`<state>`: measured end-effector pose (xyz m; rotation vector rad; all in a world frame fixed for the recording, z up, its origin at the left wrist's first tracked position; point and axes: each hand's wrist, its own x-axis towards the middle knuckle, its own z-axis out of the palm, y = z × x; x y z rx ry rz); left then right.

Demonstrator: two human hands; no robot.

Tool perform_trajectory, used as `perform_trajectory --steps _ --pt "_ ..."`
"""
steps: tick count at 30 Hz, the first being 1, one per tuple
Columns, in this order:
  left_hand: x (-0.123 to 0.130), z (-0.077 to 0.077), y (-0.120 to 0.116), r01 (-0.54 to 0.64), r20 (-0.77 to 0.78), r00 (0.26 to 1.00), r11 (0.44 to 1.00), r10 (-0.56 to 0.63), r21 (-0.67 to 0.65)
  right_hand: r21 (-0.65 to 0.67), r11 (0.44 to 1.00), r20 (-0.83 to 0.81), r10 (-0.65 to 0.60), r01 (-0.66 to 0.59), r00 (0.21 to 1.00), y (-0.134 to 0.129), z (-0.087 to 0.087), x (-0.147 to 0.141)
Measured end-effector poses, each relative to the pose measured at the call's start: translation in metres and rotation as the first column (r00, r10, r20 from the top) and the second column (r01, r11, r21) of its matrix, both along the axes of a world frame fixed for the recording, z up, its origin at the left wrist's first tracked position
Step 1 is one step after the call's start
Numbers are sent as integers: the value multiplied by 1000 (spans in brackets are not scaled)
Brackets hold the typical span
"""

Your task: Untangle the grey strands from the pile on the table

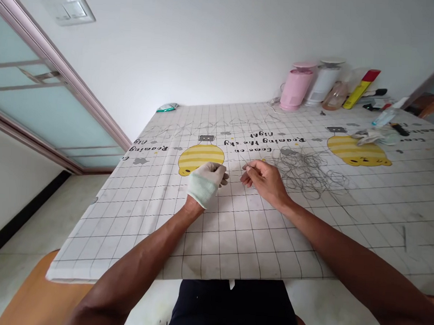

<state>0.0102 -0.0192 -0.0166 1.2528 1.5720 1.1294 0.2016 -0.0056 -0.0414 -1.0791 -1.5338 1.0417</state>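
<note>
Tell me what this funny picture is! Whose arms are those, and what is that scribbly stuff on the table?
A person wears a camera on their head, so you see what they see: their own two arms reaching forward over a table covered with a checked cloth. The left hand wears a pale glove. The right hand is bare, with its fingers pinched together as if on a thin thread; the thread there is too fine to make out. The scribbly stuff is a tangled pile of thin thread lying beside the right hand. At the far edge stand a pink jug and a white jug.
</note>
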Motion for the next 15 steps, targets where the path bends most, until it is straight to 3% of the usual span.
perform_trajectory --steps 5,9,15 --pt "0 0 2 -37 192 981 999 34 14 -9 999 -67 42 -42 997 -6 4 -2" --pt "-3 1 4 22 338 941 1000 -20 -2 -6 998 -118 60 -61 991 -8 7 -2" --pt "-9 0 10 188 614 770 981 -175 45 65 998 -33 8 -6 999 -14 7 -7"
